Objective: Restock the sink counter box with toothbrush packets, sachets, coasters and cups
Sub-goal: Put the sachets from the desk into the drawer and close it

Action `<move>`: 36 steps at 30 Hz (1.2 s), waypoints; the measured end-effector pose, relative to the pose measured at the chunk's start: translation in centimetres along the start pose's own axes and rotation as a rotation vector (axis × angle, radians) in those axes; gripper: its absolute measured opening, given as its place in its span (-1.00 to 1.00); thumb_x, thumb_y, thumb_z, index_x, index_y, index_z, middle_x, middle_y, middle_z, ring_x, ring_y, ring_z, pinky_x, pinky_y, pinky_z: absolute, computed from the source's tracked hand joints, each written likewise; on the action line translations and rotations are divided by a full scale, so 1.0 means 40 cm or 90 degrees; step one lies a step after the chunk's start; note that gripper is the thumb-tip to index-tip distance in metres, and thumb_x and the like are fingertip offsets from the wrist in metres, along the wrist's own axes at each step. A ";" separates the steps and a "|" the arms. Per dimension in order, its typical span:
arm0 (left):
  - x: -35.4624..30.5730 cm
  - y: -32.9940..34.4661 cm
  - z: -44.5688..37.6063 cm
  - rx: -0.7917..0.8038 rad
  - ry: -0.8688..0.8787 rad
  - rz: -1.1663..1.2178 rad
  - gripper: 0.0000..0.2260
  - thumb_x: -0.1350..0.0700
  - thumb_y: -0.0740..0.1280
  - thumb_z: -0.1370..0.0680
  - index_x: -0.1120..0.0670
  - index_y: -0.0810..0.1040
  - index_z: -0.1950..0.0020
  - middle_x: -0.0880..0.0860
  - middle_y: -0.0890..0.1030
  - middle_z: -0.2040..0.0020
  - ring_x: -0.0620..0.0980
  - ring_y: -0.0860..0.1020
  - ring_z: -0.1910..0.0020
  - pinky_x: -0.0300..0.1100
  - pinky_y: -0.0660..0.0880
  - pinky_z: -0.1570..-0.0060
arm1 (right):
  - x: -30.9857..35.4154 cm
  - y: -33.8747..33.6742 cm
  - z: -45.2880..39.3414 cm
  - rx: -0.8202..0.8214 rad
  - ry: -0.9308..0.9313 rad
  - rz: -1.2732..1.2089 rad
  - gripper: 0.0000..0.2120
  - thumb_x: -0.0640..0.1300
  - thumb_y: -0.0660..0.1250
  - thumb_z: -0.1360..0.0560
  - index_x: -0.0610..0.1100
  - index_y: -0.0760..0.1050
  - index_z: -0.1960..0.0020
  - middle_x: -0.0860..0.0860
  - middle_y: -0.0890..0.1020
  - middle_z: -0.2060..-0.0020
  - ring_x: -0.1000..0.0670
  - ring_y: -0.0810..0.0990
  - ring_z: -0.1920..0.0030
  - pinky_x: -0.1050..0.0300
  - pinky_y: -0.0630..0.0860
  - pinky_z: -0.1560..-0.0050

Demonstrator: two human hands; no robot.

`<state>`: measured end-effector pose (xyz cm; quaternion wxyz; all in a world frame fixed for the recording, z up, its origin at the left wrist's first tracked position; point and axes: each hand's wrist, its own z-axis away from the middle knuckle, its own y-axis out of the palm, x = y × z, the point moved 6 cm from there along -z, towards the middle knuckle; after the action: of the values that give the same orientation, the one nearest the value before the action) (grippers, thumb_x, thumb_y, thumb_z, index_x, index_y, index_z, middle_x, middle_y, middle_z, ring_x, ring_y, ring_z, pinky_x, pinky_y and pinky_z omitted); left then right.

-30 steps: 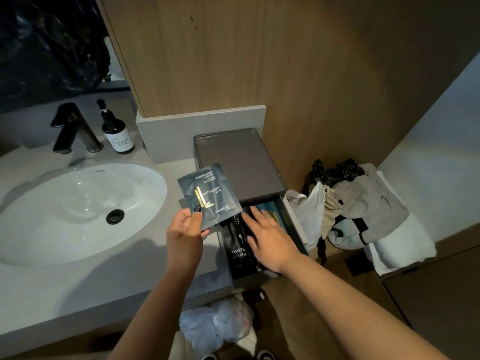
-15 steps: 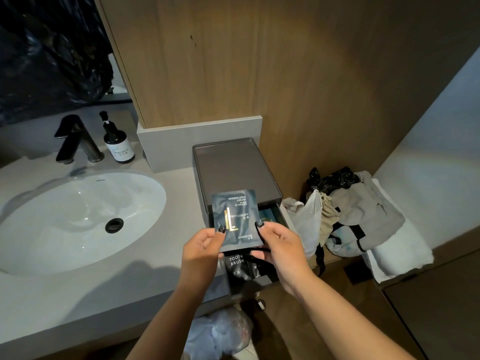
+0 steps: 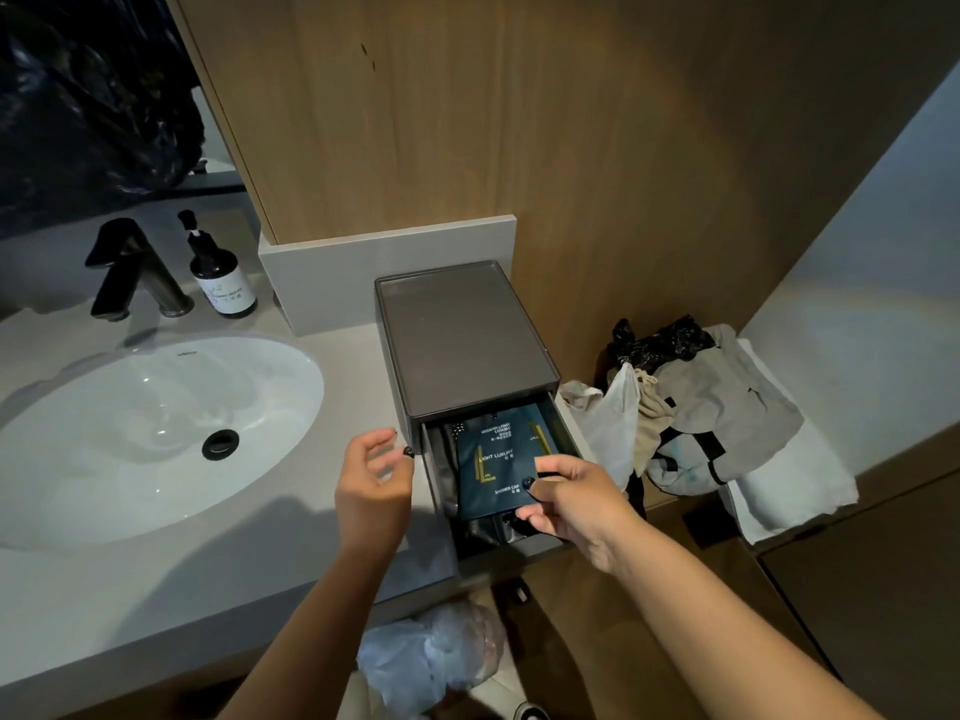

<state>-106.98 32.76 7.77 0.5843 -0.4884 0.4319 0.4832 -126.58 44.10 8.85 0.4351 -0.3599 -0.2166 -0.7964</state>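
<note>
Grey bench [image 3: 218, 579] carries the box [image 3: 467, 350], drawer pulled out. Right hand [image 3: 566, 498] pinches the shower-cap sachet [image 3: 493, 470] by its lower corner, lying over the drawer contents. Left hand [image 3: 371, 483] hovers, fingers loosely spread, holding nothing. Sachet judged light, flexible, slick (edge grip advisable).

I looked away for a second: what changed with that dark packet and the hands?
The shower cap sachet went from the left hand, via both hands, down into the open drawer; the right hand pinches it there. The left hand let go. Box, sink and soap bottle stayed put.
</note>
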 end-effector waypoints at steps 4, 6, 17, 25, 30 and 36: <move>-0.022 0.030 -0.044 0.117 0.091 -0.121 -0.46 0.28 0.34 -0.52 0.02 0.31 -0.47 0.00 0.25 -0.51 -0.14 0.27 -0.43 -0.17 0.24 -0.41 | 0.010 0.026 -0.043 -0.004 0.020 0.022 -0.72 -0.40 0.20 -0.54 -0.14 0.48 -0.16 -0.16 0.57 0.06 -0.01 0.63 0.36 0.26 0.55 0.47; -0.032 0.047 -0.059 0.165 0.153 -0.252 -0.40 0.25 0.31 -0.54 0.03 0.20 -0.54 -0.08 0.09 -0.57 -0.27 0.08 -0.45 -0.29 0.03 -0.44 | 0.013 0.039 -0.061 0.004 0.038 0.050 -0.72 -0.39 0.20 -0.55 -0.13 0.46 -0.19 -0.15 0.57 0.04 -0.02 0.63 0.36 0.26 0.53 0.49; -0.062 0.056 -0.056 0.282 0.281 -0.443 -0.44 0.12 0.24 -0.60 0.06 0.11 -0.57 -0.06 -0.10 -0.59 -0.05 0.32 -0.43 -0.37 0.15 -0.24 | 0.013 0.025 -0.085 -0.005 0.106 0.112 -0.82 -0.43 0.18 -0.55 -0.17 0.38 0.10 -0.16 0.51 0.13 -0.12 0.61 0.30 0.21 0.56 0.54; -0.062 0.055 -0.063 0.309 0.266 -0.486 -0.41 0.07 0.24 -0.60 0.07 0.08 -0.58 -0.02 -0.14 -0.60 0.05 0.37 -0.42 -0.17 0.31 -0.31 | 0.021 0.017 -0.093 -0.031 0.045 0.204 -0.80 -0.42 0.19 -0.54 -0.17 0.44 -0.06 -0.17 0.57 0.17 -0.05 0.59 0.37 0.18 0.52 0.47; -0.047 0.058 -0.065 0.316 0.247 -0.484 -0.42 0.07 0.23 -0.60 0.03 0.06 -0.58 -0.06 -0.17 -0.59 0.03 0.53 -0.26 -0.16 0.42 -0.19 | 0.023 0.032 -0.121 -0.035 0.052 0.098 -0.77 -0.42 0.21 -0.54 -0.12 0.47 -0.02 -0.15 0.59 0.11 -0.03 0.62 0.34 0.23 0.51 0.51; -0.035 0.058 -0.071 0.312 0.236 -0.503 -0.42 0.06 0.22 -0.61 0.02 0.05 -0.58 -0.08 -0.19 -0.59 -0.01 0.59 -0.13 -0.16 0.47 -0.11 | 0.033 0.075 -0.156 -0.047 0.063 0.056 -0.84 -0.41 0.26 -0.52 -0.17 0.44 0.09 -0.14 0.60 0.23 -0.02 0.61 0.38 0.26 0.52 0.54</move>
<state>-109.57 29.89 8.36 0.7335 -0.5409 0.4113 0.0140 -126.92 37.71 5.92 0.4663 -0.3451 -0.1493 -0.8007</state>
